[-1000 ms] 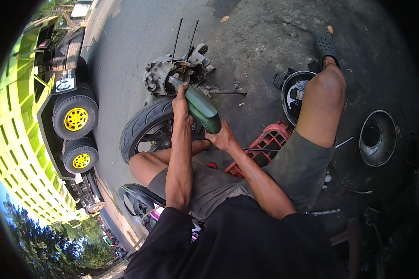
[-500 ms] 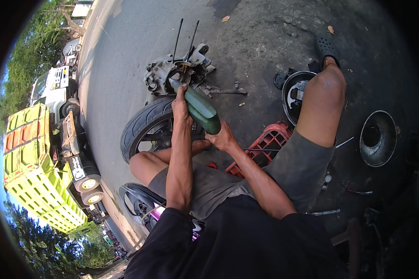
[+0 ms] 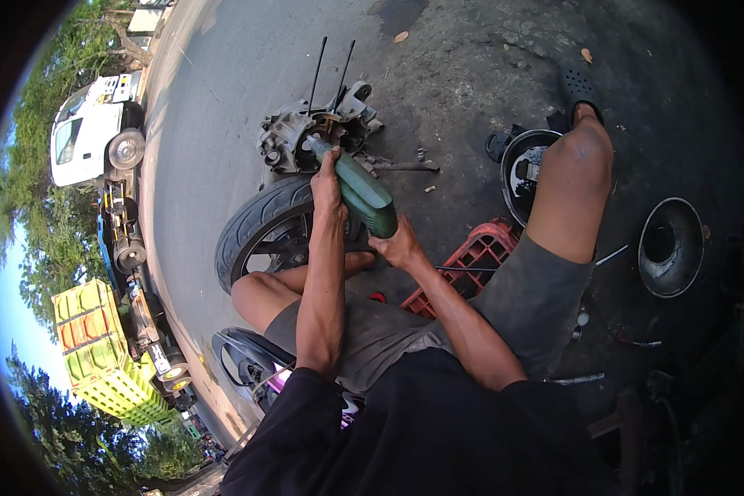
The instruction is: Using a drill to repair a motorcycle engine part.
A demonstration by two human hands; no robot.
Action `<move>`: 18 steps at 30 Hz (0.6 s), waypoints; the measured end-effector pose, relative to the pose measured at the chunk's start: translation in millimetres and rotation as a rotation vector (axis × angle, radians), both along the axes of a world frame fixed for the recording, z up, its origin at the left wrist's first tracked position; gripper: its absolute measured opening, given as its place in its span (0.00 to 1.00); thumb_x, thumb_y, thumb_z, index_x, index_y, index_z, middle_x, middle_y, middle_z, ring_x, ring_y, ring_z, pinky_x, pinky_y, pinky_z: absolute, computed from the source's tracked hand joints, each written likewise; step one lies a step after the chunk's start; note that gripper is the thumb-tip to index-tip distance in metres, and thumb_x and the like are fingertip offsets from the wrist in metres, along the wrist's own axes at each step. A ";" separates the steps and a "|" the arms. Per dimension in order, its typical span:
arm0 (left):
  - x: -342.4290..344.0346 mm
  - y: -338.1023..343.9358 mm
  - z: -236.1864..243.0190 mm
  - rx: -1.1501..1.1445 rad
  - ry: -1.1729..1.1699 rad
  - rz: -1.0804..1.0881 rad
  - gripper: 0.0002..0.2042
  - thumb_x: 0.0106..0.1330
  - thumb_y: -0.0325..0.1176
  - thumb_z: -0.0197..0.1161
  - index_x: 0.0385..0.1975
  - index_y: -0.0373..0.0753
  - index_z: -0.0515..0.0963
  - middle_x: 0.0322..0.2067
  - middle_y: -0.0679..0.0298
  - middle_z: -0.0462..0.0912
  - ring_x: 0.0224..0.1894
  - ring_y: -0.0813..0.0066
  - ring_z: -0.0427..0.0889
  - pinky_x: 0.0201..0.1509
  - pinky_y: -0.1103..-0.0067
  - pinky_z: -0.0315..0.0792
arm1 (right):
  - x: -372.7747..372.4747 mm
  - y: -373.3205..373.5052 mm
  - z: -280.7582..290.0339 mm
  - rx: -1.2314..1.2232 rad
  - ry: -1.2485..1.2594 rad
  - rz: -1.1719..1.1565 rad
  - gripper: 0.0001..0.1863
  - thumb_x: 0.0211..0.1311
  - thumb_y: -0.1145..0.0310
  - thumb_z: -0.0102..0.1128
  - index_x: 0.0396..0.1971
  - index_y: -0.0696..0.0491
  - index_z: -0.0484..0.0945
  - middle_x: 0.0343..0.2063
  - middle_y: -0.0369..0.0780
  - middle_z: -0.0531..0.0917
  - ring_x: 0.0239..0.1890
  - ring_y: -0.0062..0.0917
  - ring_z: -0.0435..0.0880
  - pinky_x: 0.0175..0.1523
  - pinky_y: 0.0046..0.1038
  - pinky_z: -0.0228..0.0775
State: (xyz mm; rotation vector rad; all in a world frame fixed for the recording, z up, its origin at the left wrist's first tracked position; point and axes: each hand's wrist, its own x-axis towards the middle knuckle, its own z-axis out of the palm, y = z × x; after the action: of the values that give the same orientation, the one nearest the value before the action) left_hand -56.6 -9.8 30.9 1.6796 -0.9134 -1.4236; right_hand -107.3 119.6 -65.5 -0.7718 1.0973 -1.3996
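Grey road (image 3: 186,165) stretched away beyond the hands on the left, with a white truck cab (image 3: 87,140) and a yellow-green dump body (image 3: 99,331) along its far side; dark, stained ground (image 3: 463,91) lay ahead of and beside the hands. Between the two hands ran a long green object (image 3: 365,197), slanting away from the person; whether it was a tool or a bottle could not be told. Closed around its front end was the left hand (image 3: 328,186), just behind the narrow grey nose, while the right hand (image 3: 398,242) was curled against its thick rear end. Just ahead of the left hand, the nose met the opening of a grey metal casing (image 3: 281,136), though actual contact was unclear. Close to the left of the left hand lay a black-tyred wheel (image 3: 244,219), and near the right hand, on its right, a red crate (image 3: 488,240).

Compared with half a second earlier, both hands kept the same hold and the nose stayed at the casing. Across the road, the dump body looked smaller and lower, and the white cab had come nearer.
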 end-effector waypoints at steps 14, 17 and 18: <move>0.0 3.3 3.9 -0.013 0.053 0.035 0.19 0.60 0.42 0.66 0.34 0.29 0.73 0.24 0.58 0.78 0.21 0.66 0.79 0.27 0.71 0.79 | 4.2 -0.1 -1.0 -0.081 0.082 -0.064 0.11 0.39 0.70 0.64 0.19 0.62 0.74 0.17 0.53 0.77 0.23 0.50 0.78 0.33 0.41 0.70; 4.1 1.4 -0.6 -0.009 0.073 0.046 0.18 0.60 0.42 0.66 0.34 0.30 0.73 0.23 0.59 0.77 0.21 0.67 0.79 0.27 0.72 0.79 | 1.7 1.5 1.3 -0.038 0.017 -0.024 0.10 0.40 0.71 0.64 0.19 0.62 0.74 0.17 0.53 0.77 0.23 0.49 0.79 0.32 0.40 0.70; 4.3 2.4 -1.9 -0.005 0.064 0.044 0.18 0.59 0.43 0.66 0.33 0.32 0.74 0.23 0.61 0.76 0.21 0.69 0.78 0.27 0.74 0.77 | 1.1 2.7 3.3 -0.047 0.020 -0.020 0.10 0.40 0.71 0.64 0.19 0.62 0.74 0.17 0.53 0.77 0.23 0.49 0.79 0.32 0.40 0.70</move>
State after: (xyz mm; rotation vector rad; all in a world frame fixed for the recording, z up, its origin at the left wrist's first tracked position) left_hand -52.3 -7.4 28.9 1.6315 -0.8397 -1.4361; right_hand -106.2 122.3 -62.1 -0.8120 1.0932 -1.4416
